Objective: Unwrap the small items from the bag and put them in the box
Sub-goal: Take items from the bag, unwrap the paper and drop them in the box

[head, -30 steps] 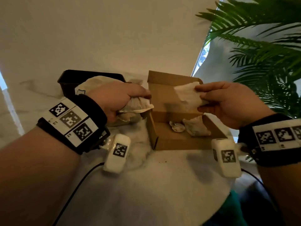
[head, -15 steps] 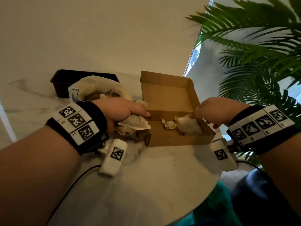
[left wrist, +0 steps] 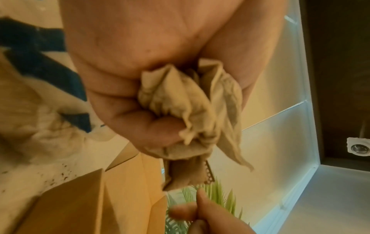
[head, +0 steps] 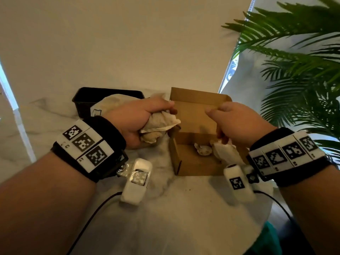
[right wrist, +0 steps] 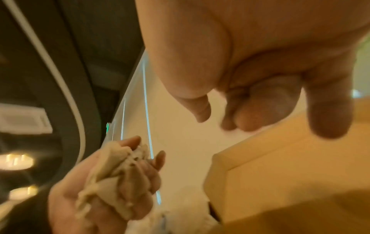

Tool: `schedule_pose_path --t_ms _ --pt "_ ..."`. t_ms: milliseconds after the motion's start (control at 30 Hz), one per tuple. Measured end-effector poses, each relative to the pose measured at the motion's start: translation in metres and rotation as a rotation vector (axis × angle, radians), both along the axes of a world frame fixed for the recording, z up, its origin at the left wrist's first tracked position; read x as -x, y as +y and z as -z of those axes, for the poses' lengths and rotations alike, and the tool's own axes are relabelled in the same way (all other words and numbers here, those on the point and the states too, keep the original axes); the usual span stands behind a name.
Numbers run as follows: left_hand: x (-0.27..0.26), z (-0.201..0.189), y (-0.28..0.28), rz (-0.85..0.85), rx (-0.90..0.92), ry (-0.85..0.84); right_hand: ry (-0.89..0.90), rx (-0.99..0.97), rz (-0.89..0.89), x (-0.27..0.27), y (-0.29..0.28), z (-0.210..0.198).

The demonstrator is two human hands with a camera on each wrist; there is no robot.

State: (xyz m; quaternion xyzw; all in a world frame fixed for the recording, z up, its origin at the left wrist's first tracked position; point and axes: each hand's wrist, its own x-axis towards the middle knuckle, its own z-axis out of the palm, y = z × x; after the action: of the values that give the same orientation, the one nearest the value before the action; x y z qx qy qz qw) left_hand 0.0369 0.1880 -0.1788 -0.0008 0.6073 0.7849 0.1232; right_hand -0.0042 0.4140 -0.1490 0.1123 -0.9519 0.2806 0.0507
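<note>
My left hand [head: 141,118] clamps a crumpled wrapped bundle [head: 158,126] beside the box [head: 193,162]; right hand [head: 237,124] hovers loose, empty. Risk: careless unwrapping could drop the item onto the table [head: 184,218].

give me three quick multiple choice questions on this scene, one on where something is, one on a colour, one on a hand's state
1. Where do the unwrapped pieces lie?
A. in the black tray
B. in the cardboard box
C. on the floor

2. What colour is the tray behind the left hand?
A. black
B. red
C. white

3. What is the left hand doing?
A. lying flat on the table
B. gripping crumpled paper
C. holding a cup

Answers:
1 B: the pieces sit on the floor of the cardboard box.
2 A: the tray is black.
3 B: the left hand has its fingers curled round the crumpled paper, while the right hand holds nothing.
</note>
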Motion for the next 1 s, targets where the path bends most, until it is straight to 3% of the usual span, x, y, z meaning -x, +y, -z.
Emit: schedule_pose_path --t_ms 100,200,300,467,633,867,1000 --pt "0.002 -0.003 -0.002 -0.084 -0.072 0.040 0.041 0.068 -0.128 0.003 -0.030 0.003" --pt "0.006 -0.002 -0.004 -0.138 -0.095 0.048 -0.066 0.444 -0.189 0.004 -0.055 0.009" --pt "0.010 0.000 -0.002 -0.087 -0.147 0.017 -0.172 0.751 -0.276 0.000 -0.066 0.021" --pt "0.014 0.004 0.007 -0.039 -0.201 0.007 -0.247 0.794 -0.376 0.001 -0.062 0.046" --pt "0.015 0.007 0.010 -0.104 -0.183 0.019 -0.275 0.902 -0.388 0.000 -0.055 0.051" --pt "0.013 0.008 0.012 -0.073 -0.150 0.075 -0.366 1.175 -0.369 0.001 -0.053 0.050" --pt "0.011 0.009 0.008 -0.140 -0.131 0.138 -0.337 1.289 -0.327 0.001 -0.053 0.048"
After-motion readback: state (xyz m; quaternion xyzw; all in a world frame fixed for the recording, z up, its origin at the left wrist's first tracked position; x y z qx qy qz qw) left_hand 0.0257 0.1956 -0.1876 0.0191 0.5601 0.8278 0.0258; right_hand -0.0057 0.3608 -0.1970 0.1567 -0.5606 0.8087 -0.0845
